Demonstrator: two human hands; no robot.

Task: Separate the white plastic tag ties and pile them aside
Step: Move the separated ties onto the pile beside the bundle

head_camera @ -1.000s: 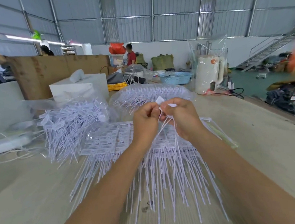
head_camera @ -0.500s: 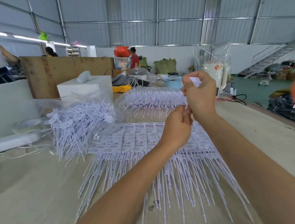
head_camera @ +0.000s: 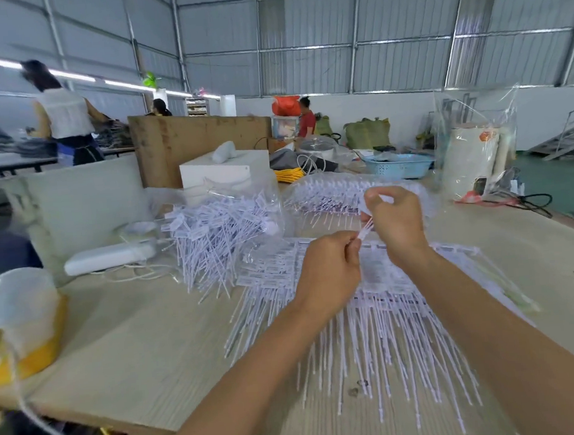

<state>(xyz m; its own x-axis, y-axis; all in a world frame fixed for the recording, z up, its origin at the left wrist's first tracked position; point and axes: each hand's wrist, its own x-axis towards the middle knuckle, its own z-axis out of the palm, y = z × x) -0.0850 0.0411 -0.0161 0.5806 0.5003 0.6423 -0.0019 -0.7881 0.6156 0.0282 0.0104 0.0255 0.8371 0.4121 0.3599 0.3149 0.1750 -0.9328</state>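
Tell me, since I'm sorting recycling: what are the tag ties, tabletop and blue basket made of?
Tag ties: seemingly thin white plastic, with slim bendy tails and flat heads. Tabletop: pale wood or wood-look laminate, with matte grain lines. Blue basket: probably moulded plastic, with a perforated wall.

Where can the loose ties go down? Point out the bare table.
Bare table lies left of the tie sheets, between the yellow-based bundle and the loose pile. A second patch lies right of the sheets, near the kettle bag. The middle and back are crowded.
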